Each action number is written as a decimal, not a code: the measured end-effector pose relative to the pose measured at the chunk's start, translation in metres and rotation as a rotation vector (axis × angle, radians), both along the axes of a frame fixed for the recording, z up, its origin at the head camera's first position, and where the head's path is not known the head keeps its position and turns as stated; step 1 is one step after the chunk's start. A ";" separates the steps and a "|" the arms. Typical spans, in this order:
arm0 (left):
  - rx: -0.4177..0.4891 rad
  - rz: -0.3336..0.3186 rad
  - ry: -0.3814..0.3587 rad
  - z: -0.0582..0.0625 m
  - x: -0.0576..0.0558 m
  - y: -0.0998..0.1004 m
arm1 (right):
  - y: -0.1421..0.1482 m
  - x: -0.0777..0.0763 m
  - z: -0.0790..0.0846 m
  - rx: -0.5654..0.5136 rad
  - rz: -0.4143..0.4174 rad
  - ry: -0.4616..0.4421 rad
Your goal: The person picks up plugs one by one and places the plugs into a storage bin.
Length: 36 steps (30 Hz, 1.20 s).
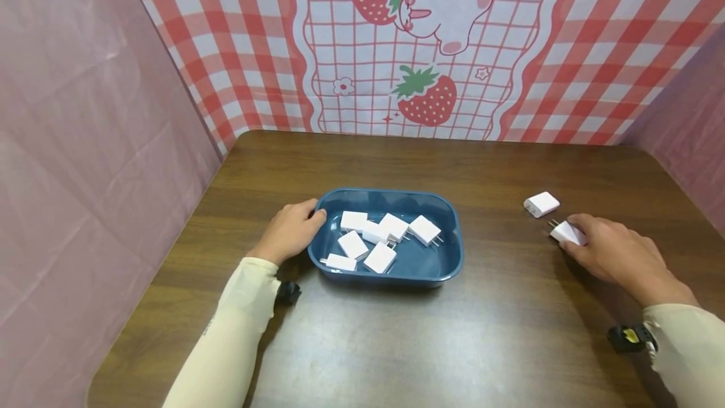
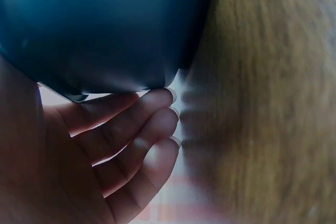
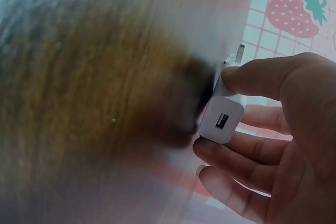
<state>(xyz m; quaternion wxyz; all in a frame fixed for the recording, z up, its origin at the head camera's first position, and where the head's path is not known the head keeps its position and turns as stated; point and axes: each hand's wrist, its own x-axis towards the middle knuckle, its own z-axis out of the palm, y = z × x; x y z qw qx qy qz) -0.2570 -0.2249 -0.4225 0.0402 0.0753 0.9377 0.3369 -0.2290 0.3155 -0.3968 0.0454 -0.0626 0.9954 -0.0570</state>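
My left hand (image 1: pixel 291 230) grips the left end of a blue plastic bin (image 1: pixel 447 266), thumb over the rim. Its fingers (image 2: pixel 152 124) lie along the outside wall in the left wrist view. Several white USB wall chargers (image 1: pixel 381 257) lie jumbled in the bin, some with metal prongs showing. Over on the right, my right hand (image 1: pixel 620 257) pinches a white USB wall charger (image 3: pixel 221 120) between thumb and fingers, low over the table. That charger's USB port faces the right wrist camera and its prongs point away. Another charger (image 1: pixel 542 204) lies on the table just beyond this hand.
The brown wood-grain table (image 1: pixel 487 345) spreads beneath everything. A red-checked cloth (image 1: pixel 249 49) with strawberries hangs along its back edge. Pink curtains (image 1: pixel 102 143) stand at both sides.
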 end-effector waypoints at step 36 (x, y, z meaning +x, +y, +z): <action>0.002 0.010 -0.016 0.000 0.000 0.000 | -0.056 0.017 0.014 -0.039 0.127 0.295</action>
